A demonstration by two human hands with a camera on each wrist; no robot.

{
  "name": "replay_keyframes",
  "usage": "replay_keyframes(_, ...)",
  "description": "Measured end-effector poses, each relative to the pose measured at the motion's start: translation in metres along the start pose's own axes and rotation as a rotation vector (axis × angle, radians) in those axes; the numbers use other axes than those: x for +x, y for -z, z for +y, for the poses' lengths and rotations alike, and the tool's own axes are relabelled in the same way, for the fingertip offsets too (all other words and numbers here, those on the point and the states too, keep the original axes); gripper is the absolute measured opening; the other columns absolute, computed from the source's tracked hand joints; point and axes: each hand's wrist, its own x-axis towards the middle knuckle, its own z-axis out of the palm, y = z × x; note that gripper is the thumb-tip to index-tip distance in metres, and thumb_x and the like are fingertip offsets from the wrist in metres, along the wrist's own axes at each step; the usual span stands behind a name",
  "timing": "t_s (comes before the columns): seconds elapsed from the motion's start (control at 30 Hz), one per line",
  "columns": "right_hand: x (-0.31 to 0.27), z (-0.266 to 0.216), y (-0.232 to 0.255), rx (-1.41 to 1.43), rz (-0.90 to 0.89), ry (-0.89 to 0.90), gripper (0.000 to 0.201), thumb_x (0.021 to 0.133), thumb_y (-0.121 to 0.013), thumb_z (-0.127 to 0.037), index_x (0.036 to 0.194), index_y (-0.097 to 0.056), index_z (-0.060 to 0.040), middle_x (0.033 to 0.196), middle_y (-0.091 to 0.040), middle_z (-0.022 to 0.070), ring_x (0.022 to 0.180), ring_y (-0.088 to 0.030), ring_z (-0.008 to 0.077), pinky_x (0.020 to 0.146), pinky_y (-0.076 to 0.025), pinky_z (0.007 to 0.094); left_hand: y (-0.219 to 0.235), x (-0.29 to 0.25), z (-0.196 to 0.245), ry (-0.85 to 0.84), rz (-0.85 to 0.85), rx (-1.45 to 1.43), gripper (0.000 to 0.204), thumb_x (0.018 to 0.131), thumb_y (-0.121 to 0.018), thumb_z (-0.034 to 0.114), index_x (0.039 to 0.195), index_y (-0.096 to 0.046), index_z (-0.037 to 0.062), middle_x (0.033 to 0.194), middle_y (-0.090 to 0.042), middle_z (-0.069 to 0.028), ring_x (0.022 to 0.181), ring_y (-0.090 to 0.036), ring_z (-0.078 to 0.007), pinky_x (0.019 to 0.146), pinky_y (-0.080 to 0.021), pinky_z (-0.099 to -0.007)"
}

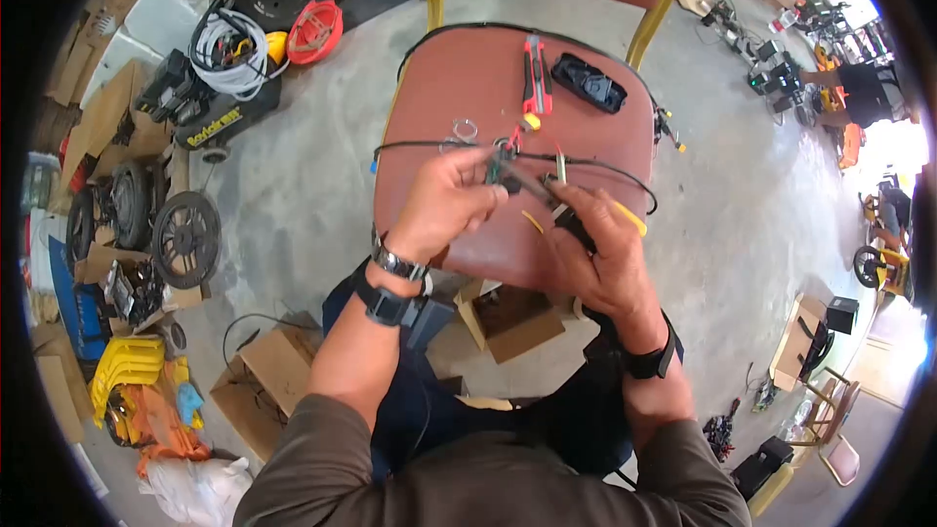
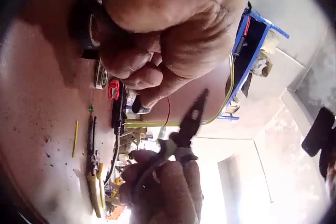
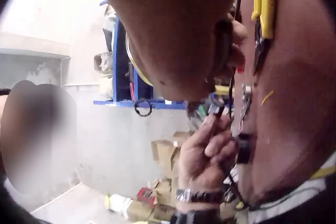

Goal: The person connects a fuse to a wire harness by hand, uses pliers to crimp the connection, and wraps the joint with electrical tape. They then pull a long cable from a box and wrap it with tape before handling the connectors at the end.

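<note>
My left hand (image 1: 444, 203) pinches a small black part with green on it (image 1: 496, 174) above the chair seat. In the right wrist view, the black part (image 3: 215, 109) sticks up past the thumb and fingers. My right hand (image 1: 603, 239) grips a pair of pliers (image 2: 190, 123), dark-jawed and pointed toward the left hand. Yellow-handled pliers (image 2: 95, 187) lie on the seat beside the right hand. A thin black cable (image 1: 600, 166) crosses the seat behind both hands. Red wire ends (image 1: 517, 135) show just beyond the left fingertips.
The red chair seat (image 1: 439, 78) bears a red utility knife (image 1: 537, 78), a black case (image 1: 589, 83) and a yellow wire scrap (image 1: 532, 222). Open cardboard boxes (image 1: 527, 332) stand below it. Wheels (image 1: 185, 239) and boxes crowd the floor at left.
</note>
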Motion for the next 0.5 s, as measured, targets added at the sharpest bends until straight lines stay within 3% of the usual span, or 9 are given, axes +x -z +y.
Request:
replay_keyframes(0.13, -0.003, -0.001, -0.012, 0.003, 0.045, -0.029, 0.048, 0.079, -0.068, -0.006, 0.127, -0.058, -0.0028, 0.103, -0.061, 0.0178, 0.09, -0.06, 0.0379, 0.079, -0.049, 0.0436, 0.01, -0.008, -0.002, 0.006, 0.036, -0.242, 0.041, 0.086, -0.064, -0.001, 0.127, -0.058, -0.0032, 0.07, -0.058, -0.0011, 0.049, -0.048, -0.0065, 0.044, -0.036, -0.0218)
replay_keyframes(0.27, -0.005, 0.003, -0.016, -0.112, 0.011, -0.059, 0.05, 0.079, -0.069, -0.008, 0.127, -0.057, -0.003, 0.103, -0.059, 0.0181, 0.094, -0.057, 0.0383, 0.083, -0.046, 0.0462, 0.02, -0.009, -0.003, 0.021, 0.05, -0.421, 0.033, 0.095, -0.063, 0.018, 0.122, -0.061, -0.0019, 0.07, -0.059, -0.0024, 0.046, -0.048, -0.0081, 0.04, -0.034, -0.0224)
replay_keyframes(0.37, -0.004, 0.003, -0.018, -0.125, 0.004, -0.066, 0.051, 0.079, -0.069, -0.008, 0.128, -0.055, -0.0032, 0.104, -0.058, 0.0182, 0.095, -0.055, 0.0389, 0.085, -0.044, 0.047, 0.026, -0.006, -0.014, -0.028, 0.082, -0.385, 0.045, 0.097, -0.062, 0.032, 0.123, -0.059, -0.0054, 0.08, -0.063, -0.0055, 0.045, -0.047, -0.009, 0.039, -0.035, -0.0219)
replay_keyframes(0.5, -0.004, 0.005, -0.018, -0.111, 0.008, -0.106, 0.053, 0.079, -0.069, -0.009, 0.129, -0.054, -0.0035, 0.105, -0.057, 0.0183, 0.095, -0.055, 0.0391, 0.085, -0.044, 0.0472, 0.024, -0.006, -0.007, -0.063, 0.184, -0.385, 0.047, 0.099, -0.056, 0.037, 0.119, -0.059, -0.0052, 0.077, -0.06, -0.0071, 0.042, -0.045, -0.0117, 0.038, -0.035, -0.0232)
